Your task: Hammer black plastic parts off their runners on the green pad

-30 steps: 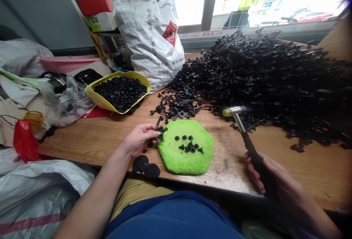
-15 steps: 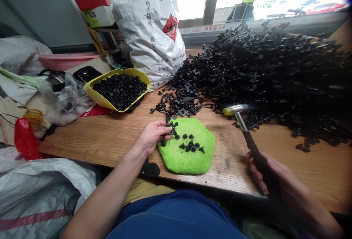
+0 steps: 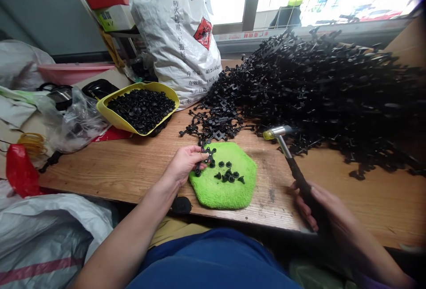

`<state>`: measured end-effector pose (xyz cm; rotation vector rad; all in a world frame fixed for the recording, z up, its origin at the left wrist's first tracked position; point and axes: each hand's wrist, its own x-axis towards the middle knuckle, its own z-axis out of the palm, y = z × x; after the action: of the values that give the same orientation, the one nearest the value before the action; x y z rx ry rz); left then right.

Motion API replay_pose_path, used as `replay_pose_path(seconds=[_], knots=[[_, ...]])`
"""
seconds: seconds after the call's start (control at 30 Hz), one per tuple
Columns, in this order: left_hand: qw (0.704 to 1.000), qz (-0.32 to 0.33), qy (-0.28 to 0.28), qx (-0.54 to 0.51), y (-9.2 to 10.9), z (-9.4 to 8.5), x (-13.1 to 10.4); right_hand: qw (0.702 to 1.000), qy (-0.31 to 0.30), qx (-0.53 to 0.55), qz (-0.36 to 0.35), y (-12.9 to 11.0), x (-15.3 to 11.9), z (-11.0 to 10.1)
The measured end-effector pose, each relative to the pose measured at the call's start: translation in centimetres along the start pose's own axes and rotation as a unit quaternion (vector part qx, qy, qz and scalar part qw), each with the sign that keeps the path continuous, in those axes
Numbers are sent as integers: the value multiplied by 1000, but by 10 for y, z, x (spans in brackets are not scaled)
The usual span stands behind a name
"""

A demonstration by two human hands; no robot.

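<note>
My left hand (image 3: pixel 186 163) pinches a black plastic sprue (image 3: pixel 209 153) with small round-headed pieces on it, at the upper left part of a green fuzzy pad (image 3: pixel 226 198). Several loose black clips (image 3: pixel 229 175) lie on the pad beside it. Off to the right, my right hand (image 3: pixel 311 205) is wrapped round the dark handle of a hammer (image 3: pixel 282 140). The hammer's metal head, with a yellow tip, is raised near the edge of the black heap, apart from the pad.
A large heap of black plastic sprues (image 3: pixel 319 80) covers the back right of the wooden table (image 3: pixel 133 165). At the back left stands a yellow scoop-shaped tray (image 3: pixel 103 103) full of small black pieces. Behind it rises a white printed sack (image 3: pixel 166 27); a clear plastic bag (image 3: pixel 80 120) lies left.
The whole view has shifted slightly, so most things sit a little further left. My left hand keeps its pinch on the sprue, and my right hand still holds the hammer up.
</note>
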<state>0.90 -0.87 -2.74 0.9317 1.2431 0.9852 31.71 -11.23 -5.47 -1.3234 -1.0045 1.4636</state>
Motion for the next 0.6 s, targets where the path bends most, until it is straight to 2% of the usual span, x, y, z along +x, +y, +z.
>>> replay_pose_path(seconds=[0.17, 0.33, 0.43, 0.6], knots=[[1000, 14, 12, 2, 1, 0, -1, 998, 14, -53, -9, -4, -4, 5], [1000, 9, 4, 12, 0, -2, -1, 980, 11, -186, -69, -12, -14, 17], [1000, 16, -5, 19, -1, -4, 0, 948, 3, -292, -125, -22, -16, 22], [999, 32, -40, 9, -3, -6, 1, 872, -77, -448, -183, -36, -9, 30]])
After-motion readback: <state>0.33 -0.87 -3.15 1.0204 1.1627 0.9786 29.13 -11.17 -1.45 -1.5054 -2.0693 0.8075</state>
